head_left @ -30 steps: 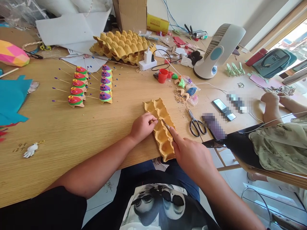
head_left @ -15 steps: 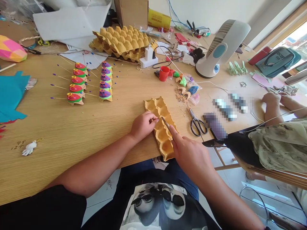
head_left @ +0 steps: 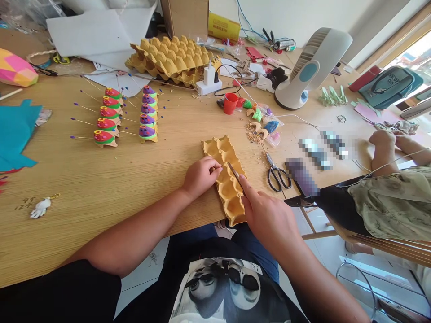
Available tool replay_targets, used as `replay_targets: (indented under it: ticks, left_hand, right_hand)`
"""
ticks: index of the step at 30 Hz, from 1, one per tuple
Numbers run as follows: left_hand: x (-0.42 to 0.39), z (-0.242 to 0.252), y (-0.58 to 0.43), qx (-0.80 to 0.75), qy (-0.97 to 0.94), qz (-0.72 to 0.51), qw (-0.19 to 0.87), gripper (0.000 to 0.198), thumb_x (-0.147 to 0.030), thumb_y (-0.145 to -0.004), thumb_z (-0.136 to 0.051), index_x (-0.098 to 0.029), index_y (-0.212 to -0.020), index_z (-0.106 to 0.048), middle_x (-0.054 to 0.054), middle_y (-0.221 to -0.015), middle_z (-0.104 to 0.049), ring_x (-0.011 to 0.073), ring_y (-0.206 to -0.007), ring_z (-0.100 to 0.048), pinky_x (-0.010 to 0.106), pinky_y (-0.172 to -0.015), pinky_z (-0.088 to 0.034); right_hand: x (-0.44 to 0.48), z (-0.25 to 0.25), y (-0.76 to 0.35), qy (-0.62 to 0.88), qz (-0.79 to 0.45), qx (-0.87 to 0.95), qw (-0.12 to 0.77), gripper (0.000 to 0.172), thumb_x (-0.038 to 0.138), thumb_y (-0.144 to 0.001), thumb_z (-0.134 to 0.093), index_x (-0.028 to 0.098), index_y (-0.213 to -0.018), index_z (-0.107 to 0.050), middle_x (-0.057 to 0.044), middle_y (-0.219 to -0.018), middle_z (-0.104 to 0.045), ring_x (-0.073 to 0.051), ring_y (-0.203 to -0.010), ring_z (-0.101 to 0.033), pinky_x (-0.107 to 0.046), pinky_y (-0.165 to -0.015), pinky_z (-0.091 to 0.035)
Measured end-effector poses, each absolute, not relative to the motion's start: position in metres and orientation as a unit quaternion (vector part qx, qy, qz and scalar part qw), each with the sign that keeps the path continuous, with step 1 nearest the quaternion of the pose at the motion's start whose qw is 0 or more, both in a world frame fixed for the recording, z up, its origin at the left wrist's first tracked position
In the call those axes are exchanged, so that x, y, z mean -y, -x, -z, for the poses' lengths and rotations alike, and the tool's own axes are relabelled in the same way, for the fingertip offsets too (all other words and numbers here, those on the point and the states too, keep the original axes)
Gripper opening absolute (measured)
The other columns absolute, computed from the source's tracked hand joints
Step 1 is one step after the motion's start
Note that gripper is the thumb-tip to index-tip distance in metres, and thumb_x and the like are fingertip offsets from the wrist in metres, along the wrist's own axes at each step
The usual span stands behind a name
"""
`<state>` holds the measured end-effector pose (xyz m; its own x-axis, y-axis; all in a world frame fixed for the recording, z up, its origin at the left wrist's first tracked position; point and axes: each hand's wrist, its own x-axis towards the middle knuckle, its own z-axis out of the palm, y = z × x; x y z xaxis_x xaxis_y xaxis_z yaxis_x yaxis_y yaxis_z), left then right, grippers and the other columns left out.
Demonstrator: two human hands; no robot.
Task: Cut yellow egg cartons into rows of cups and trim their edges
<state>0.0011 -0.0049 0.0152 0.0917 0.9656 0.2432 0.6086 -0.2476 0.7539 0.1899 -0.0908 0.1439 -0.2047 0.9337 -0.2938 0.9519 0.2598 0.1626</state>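
Observation:
A strip of yellow egg carton (head_left: 224, 154) with two rows of cups lies across the table's front edge. My left hand (head_left: 202, 176) is closed on its left side, thumb and forefinger pinched together at the middle ridge. In my right hand (head_left: 267, 213) is a knife (head_left: 233, 170) with a narrow metal blade; my forefinger stretches along its back. The blade's tip rests on or just over the ridge between the cups, close to my left fingertips. Its handle is hidden in my palm.
Black-handled scissors (head_left: 278, 172) lie right of the carton, near a phone (head_left: 302, 177). Painted carton figures (head_left: 107, 138) with stick feelers stand at left. Behind are stacked egg trays (head_left: 168, 54), a red cup (head_left: 230, 104) and a white fan (head_left: 311, 67). Another person's hands (head_left: 384, 139) work at right.
My right hand and the knife have shifted slightly toward the right and down. My left hand and the egg carton have stayed in place.

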Motion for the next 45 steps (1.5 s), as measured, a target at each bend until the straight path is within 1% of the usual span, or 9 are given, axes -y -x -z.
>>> replay_targets:
  ticks: [5, 8, 12, 20, 23, 26, 31, 35, 45]
  left_hand:
    - [0.005, -0.016, -0.002, -0.564, -0.695, -0.371, 0.245, 0.016, -0.031, -0.092, -0.064, -0.021, -0.083, -0.073, 0.004, -0.091, -0.073, 0.0195, -0.082, -0.065, 0.032, -0.073, -0.048]
    - [0.005, -0.015, -0.002, -0.565, -0.694, -0.372, 0.246, 0.016, -0.031, -0.092, -0.064, -0.021, -0.083, -0.073, 0.004, -0.091, -0.073, 0.0189, -0.079, -0.064, 0.032, -0.071, -0.048]
    - [0.004, -0.015, -0.002, -0.565, -0.691, -0.375, 0.25, 0.013, -0.029, -0.09, -0.065, -0.021, -0.083, -0.073, 0.004, -0.091, -0.073, 0.0186, -0.078, -0.064, 0.032, -0.07, -0.048]
    - [0.005, -0.016, -0.001, -0.564, -0.694, -0.369, 0.251, 0.014, -0.029, -0.09, -0.065, -0.022, -0.081, -0.072, 0.004, -0.09, -0.073, 0.0186, -0.077, -0.063, 0.031, -0.071, -0.048]
    - [0.005, -0.016, -0.001, -0.566, -0.693, -0.368, 0.252, 0.014, -0.029, -0.091, -0.064, -0.022, -0.082, -0.073, 0.004, -0.091, -0.073, 0.0187, -0.078, -0.064, 0.031, -0.071, -0.048]
    - [0.006, -0.016, -0.002, -0.567, -0.692, -0.37, 0.251, 0.014, -0.029, -0.091, -0.064, -0.022, -0.084, -0.073, 0.004, -0.092, -0.073, 0.0187, -0.08, -0.064, 0.032, -0.072, -0.049]
    - [0.006, -0.017, -0.002, -0.568, -0.691, -0.37, 0.249, 0.015, -0.029, -0.091, -0.063, -0.021, -0.083, -0.072, 0.004, -0.09, -0.072, 0.0191, -0.081, -0.065, 0.032, -0.073, -0.049]
    - [0.006, -0.018, -0.002, -0.575, -0.686, -0.369, 0.25, 0.015, -0.031, -0.091, -0.064, -0.022, -0.082, -0.072, 0.004, -0.091, -0.073, 0.0195, -0.081, -0.065, 0.033, -0.072, -0.049]
    - [0.007, -0.018, -0.003, -0.571, -0.692, -0.367, 0.247, 0.015, -0.03, -0.091, -0.064, -0.022, -0.082, -0.072, 0.004, -0.091, -0.073, 0.0199, -0.082, -0.066, 0.033, -0.074, -0.049]
  right_hand:
    - [0.089, -0.142, -0.189, -0.605, 0.033, -0.777, 0.171, 0.062, 0.028, -0.107, -0.043, 0.027, -0.167, -0.026, -0.006, -0.092, -0.079, -0.018, -0.078, -0.076, -0.024, -0.058, -0.042]
    - [0.088, -0.141, -0.188, -0.604, 0.034, -0.777, 0.174, 0.064, 0.029, -0.107, -0.044, 0.026, -0.168, -0.024, -0.007, -0.093, -0.079, -0.017, -0.079, -0.076, -0.023, -0.06, -0.043]
    - [0.089, -0.139, -0.19, -0.601, 0.022, -0.781, 0.172, 0.065, 0.029, -0.107, -0.044, 0.027, -0.168, -0.023, -0.006, -0.09, -0.078, -0.017, -0.077, -0.075, -0.024, -0.059, -0.043]
    - [0.091, -0.136, -0.184, -0.605, -0.006, -0.777, 0.171, 0.061, 0.029, -0.107, -0.045, 0.025, -0.166, -0.031, -0.006, -0.088, -0.079, -0.017, -0.072, -0.074, -0.024, -0.056, -0.039]
    - [0.09, -0.142, -0.177, -0.608, 0.001, -0.775, 0.174, 0.06, 0.03, -0.106, -0.045, 0.023, -0.165, -0.035, -0.007, -0.084, -0.079, -0.017, -0.07, -0.074, -0.025, -0.055, -0.038]
    - [0.085, -0.153, -0.173, -0.604, 0.007, -0.775, 0.183, 0.061, 0.032, -0.105, -0.047, 0.024, -0.164, -0.036, -0.008, -0.084, -0.079, -0.018, -0.071, -0.075, -0.025, -0.055, -0.038]
    - [0.073, -0.17, -0.172, -0.601, 0.016, -0.772, 0.208, 0.061, 0.032, -0.105, -0.047, 0.028, -0.165, -0.035, -0.008, -0.083, -0.079, -0.019, -0.073, -0.075, -0.025, -0.058, -0.039]
    - [0.069, -0.173, -0.171, -0.595, 0.019, -0.769, 0.233, 0.061, 0.032, -0.106, -0.045, 0.03, -0.166, -0.031, -0.009, -0.086, -0.08, -0.02, -0.073, -0.074, -0.026, -0.06, -0.041]
    - [0.072, -0.173, -0.172, -0.589, 0.021, -0.771, 0.241, 0.063, 0.03, -0.106, -0.046, 0.026, -0.167, -0.029, -0.009, -0.085, -0.079, -0.019, -0.072, -0.075, -0.025, -0.056, -0.037]
